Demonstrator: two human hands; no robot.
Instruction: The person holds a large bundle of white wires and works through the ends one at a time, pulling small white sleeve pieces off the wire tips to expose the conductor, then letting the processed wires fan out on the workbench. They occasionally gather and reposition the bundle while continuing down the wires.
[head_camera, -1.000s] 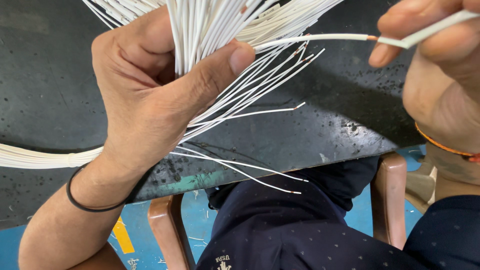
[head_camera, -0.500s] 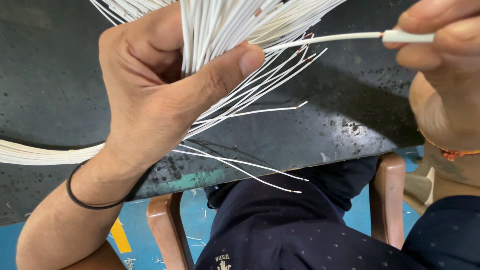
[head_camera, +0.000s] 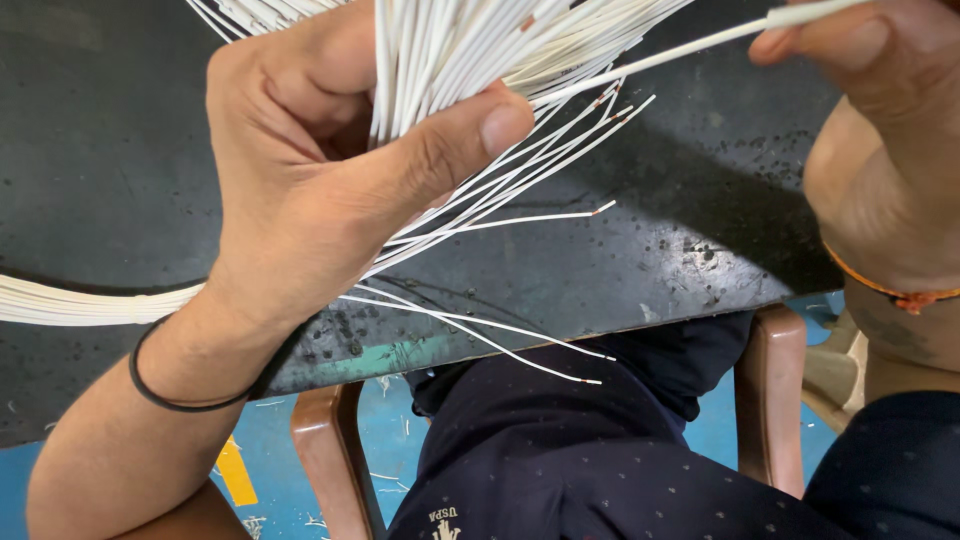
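My left hand (head_camera: 320, 190) grips a thick bundle of thin white wires (head_camera: 470, 50) over a dark worktable, thumb pressed across the strands. Their stripped copper tips fan out to the right and downward. My right hand (head_camera: 870, 110), at the top right, pinches one single white wire (head_camera: 650, 55) between thumb and finger, and this strand runs straight back into the bundle. More white wire (head_camera: 70, 300) trails off to the left edge behind my left wrist, which wears a black band.
The black worktable (head_camera: 650, 270) has a worn, speckled front edge. Below it are my lap in dark dotted cloth (head_camera: 600, 450), brown chair arms (head_camera: 325, 450), and a blue floor with small wire scraps. An orange thread circles my right wrist.
My right hand has drawn the single wire farther up and to the right, out of the bundle. My left hand keeps its grip and has shifted slightly right.
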